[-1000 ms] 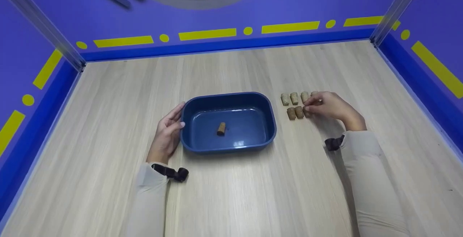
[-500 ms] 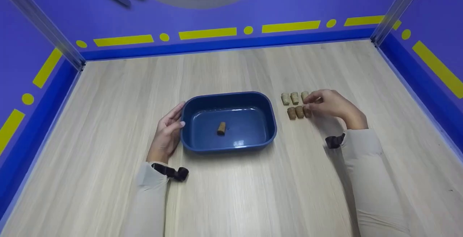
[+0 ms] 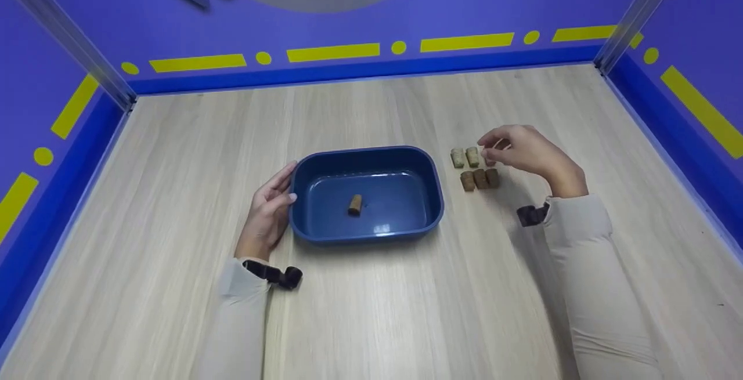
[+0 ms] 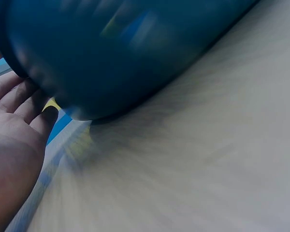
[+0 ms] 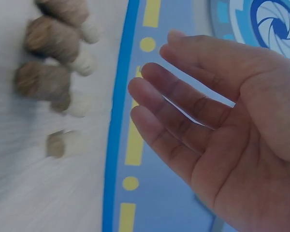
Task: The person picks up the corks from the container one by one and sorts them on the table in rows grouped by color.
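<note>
A dark blue rectangular tub sits mid-table with one brown cork lying inside. My left hand grips its left end, thumb at the rim and fingers along the outer wall. To the right of the tub stand a back row of pale corks and a front row of brown corks. My right hand hovers over the right end of the pale row and partly hides it. In the right wrist view its fingers are loosely bent, apart from the corks, with nothing between them.
The wood-grain table is enclosed by purple-blue panels with yellow marks at the back and both sides. Black wrist cameras are strapped over both sleeves.
My right hand has lifted off the brown row and moved back and slightly left over the pale corks, uncovering the rightmost brown cork. My left hand and the tub have stayed put.
</note>
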The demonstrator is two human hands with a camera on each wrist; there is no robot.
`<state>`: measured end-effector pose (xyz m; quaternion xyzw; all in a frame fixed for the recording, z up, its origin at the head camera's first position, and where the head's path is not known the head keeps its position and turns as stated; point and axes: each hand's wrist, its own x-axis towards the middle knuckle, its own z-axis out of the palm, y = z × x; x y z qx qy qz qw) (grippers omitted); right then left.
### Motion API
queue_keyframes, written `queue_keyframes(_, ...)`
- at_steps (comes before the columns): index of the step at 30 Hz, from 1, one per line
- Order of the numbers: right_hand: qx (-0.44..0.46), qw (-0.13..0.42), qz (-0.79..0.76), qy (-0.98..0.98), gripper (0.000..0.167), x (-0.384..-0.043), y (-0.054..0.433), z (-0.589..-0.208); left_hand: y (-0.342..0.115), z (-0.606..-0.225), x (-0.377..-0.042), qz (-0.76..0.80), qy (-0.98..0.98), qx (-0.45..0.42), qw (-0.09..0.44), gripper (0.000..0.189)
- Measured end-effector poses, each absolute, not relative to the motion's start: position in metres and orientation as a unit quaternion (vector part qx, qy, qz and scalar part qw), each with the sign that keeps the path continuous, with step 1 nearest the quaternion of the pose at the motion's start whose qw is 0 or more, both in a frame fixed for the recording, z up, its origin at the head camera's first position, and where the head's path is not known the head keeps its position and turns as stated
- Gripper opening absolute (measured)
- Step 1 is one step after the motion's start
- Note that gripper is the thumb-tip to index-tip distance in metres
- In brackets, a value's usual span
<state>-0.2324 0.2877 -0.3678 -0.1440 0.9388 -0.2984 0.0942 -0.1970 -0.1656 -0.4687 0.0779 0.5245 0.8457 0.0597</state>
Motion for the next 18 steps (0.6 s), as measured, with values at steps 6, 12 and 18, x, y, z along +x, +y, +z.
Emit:
queue_keyframes(6, -0.152, 0.073, -0.298, 0.940, 0.028, -0.234, 0.275, -0.356, -0.165, -0.468, -0.197, 0.847, 0.522, 0.080, 0.058, 0.068)
queue_keyframes(12, -0.177, 0.052, -0.295, 0.938, 0.030, -0.235, 0.259, -0.346, -0.165, -0.469, -0.196, 0.851, 0.516, 0.083, 0.058, 0.067)
queue_keyframes(18, -0.209, 0.058, -0.280, 0.935, 0.030, -0.239, 0.240, -0.340, -0.165, -0.470, -0.197, 0.854, 0.510, 0.081, 0.058, 0.067)
